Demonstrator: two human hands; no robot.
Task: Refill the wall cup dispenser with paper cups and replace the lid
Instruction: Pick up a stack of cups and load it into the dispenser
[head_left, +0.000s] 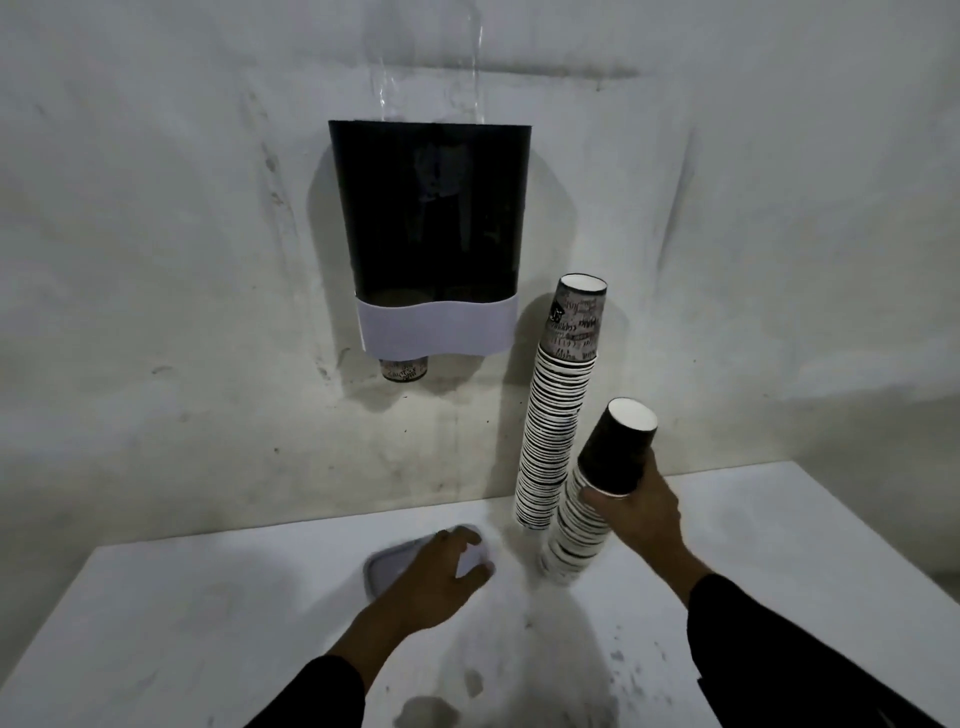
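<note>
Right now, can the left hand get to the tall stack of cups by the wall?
Probably yes. The left hand rests on the grey lid on the table, and the tall stack stands just to its right. The right hand with its shorter stack crowds the near side, though.

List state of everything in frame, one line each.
wall cup dispenser: on wall, top open, lid off
dispensed cup: pokes out below
lid: flat on table, left hand on it
tall cup stack: upside down, leaning at wall
short cup stack: tilted, gripped by right hand
</note>
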